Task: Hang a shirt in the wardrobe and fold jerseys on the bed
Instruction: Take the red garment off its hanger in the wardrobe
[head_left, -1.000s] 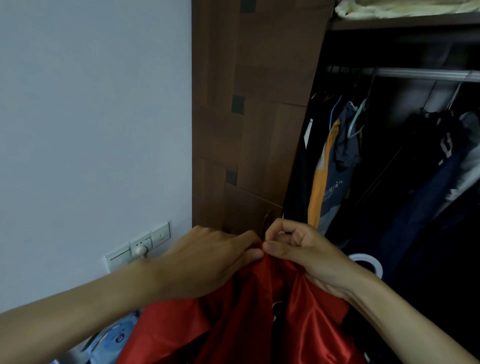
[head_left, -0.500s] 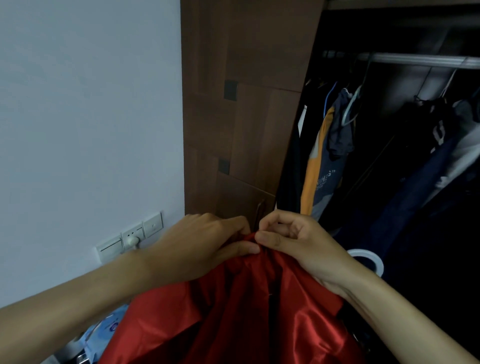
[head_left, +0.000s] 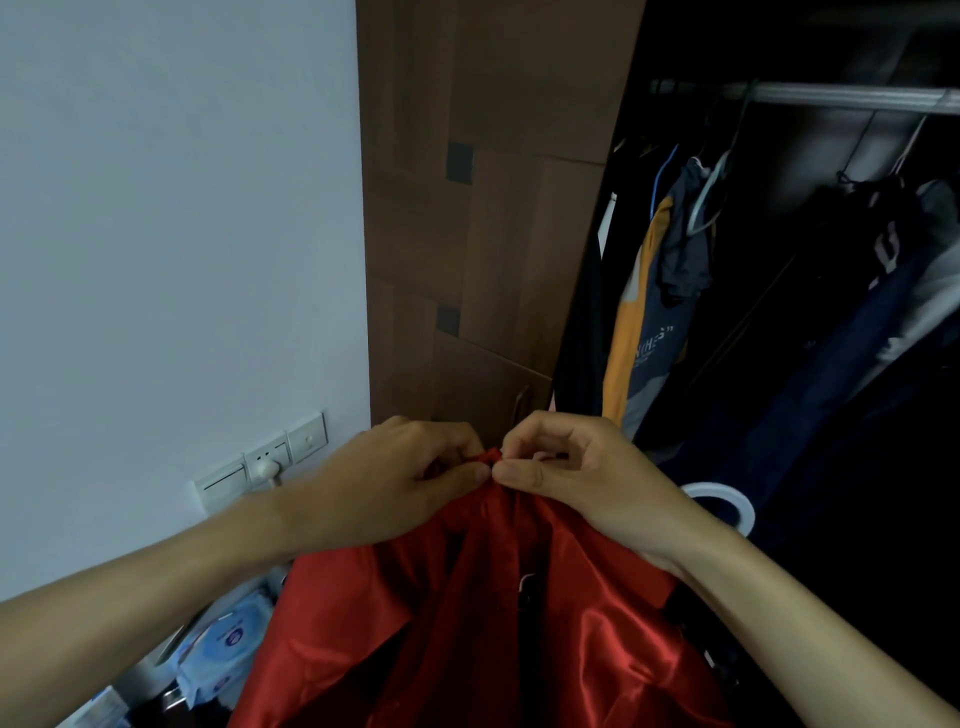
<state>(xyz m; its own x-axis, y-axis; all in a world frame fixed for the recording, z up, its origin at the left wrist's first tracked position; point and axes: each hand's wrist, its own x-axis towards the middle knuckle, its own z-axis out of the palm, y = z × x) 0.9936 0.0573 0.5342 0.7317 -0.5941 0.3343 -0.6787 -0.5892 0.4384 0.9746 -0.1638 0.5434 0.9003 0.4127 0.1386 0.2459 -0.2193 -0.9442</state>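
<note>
A shiny red shirt (head_left: 467, 623) hangs down in front of me at the bottom centre. My left hand (head_left: 395, 483) and my right hand (head_left: 582, 478) meet at its top edge, both pinching the red cloth near the collar, thumbs almost touching. Behind my right wrist curves a white hanger hook (head_left: 727, 499); the rest of the hanger is hidden under the shirt. The open wardrobe (head_left: 779, 312) fills the right side, its metal rail (head_left: 841, 97) across the top.
The brown wardrobe door (head_left: 493, 234) stands open in the middle. Several dark, orange and grey garments (head_left: 649, 312) hang from the rail. A white wall with switches and a plug (head_left: 265, 465) is at left. Packets of wipes (head_left: 228, 644) lie low at left.
The view has tilted slightly downward, so the rail and clothes sit a little higher in frame. Both hands stay pinched on the shirt's top, fingers shifting slightly.
</note>
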